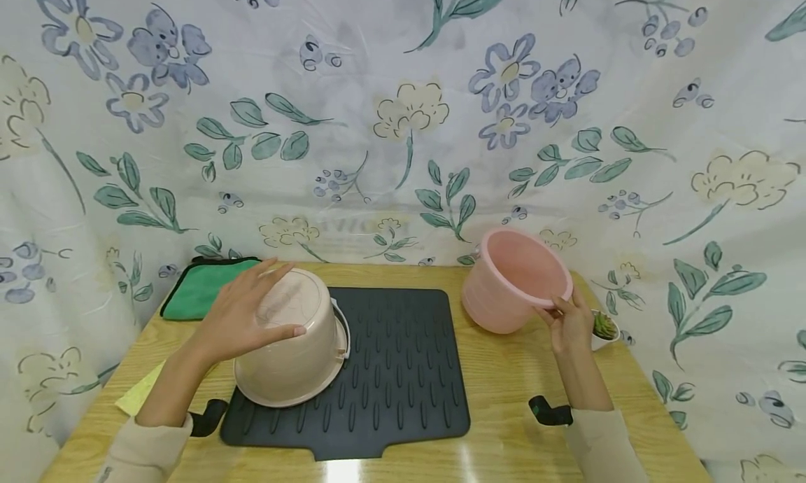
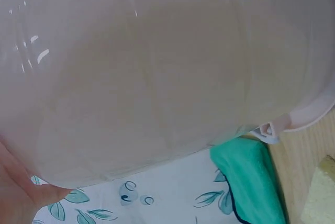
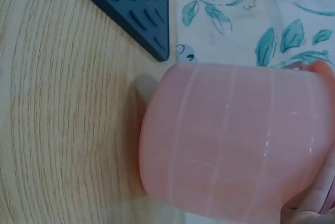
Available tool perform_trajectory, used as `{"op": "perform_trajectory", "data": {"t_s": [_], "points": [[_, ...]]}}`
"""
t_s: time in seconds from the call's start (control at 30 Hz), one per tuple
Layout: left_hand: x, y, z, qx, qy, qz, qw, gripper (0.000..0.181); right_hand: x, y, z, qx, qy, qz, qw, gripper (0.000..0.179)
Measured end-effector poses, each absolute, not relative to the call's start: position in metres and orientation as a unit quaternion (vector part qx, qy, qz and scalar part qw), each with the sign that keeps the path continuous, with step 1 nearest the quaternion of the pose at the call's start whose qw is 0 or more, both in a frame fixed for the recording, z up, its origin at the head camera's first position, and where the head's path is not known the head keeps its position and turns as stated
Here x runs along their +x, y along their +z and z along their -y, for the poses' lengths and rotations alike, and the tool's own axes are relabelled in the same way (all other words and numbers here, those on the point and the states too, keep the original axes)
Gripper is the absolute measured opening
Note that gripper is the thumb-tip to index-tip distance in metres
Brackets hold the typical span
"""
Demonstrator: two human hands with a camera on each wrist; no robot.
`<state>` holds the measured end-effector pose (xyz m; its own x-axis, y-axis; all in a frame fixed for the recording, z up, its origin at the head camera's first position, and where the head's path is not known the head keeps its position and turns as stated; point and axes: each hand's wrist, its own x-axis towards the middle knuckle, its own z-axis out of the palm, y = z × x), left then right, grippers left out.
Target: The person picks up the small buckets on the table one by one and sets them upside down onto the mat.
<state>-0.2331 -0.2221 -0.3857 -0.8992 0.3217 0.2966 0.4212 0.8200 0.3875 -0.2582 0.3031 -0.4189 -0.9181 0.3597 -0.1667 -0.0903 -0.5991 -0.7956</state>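
Observation:
A beige bucket [image 1: 286,364] sits upside down over the left part of a dark ribbed mat [image 1: 403,371], its rim down and its handle on the right side. My left hand [image 1: 242,315] grips the bucket near its upturned base, thumb on the near side and fingers across the far side. In the left wrist view the bucket wall [image 2: 167,77] fills most of the picture. At the right, a pink bucket [image 1: 497,297] leans with its mouth toward me and to the right. My right hand [image 1: 569,322] pinches its rim, and its ridged side [image 3: 225,140] shows in the right wrist view.
A green cloth [image 1: 201,290] with dark edging lies at the back left of the wooden table [image 1: 504,427]. Near my left forearm is a yellow cloth [image 1: 141,392]. A small potted plant [image 1: 604,329] stands right of my right hand. A flowered curtain [image 1: 352,119] hangs behind.

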Motion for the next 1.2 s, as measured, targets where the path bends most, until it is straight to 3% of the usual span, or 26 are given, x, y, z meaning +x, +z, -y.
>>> {"op": "perform_trajectory", "data": {"t_s": [0.47,0.77,1.2], "points": [[-0.225,-0.390,0.223,-0.202,-0.254,0.933,0.158,0.094,-0.247,-0.421,-0.306,-0.147,0.933,0.309,0.111,0.065],[-0.219,-0.392,0.219,-0.204,-0.293,0.917,0.176,0.091,-0.235,-0.431,-0.307,-0.081,0.981,0.160,0.073,0.028],[-0.212,-0.393,0.212,-0.220,-0.331,0.893,0.212,0.090,-0.225,-0.442,-0.315,-0.095,0.993,0.057,0.039,0.019]]}}
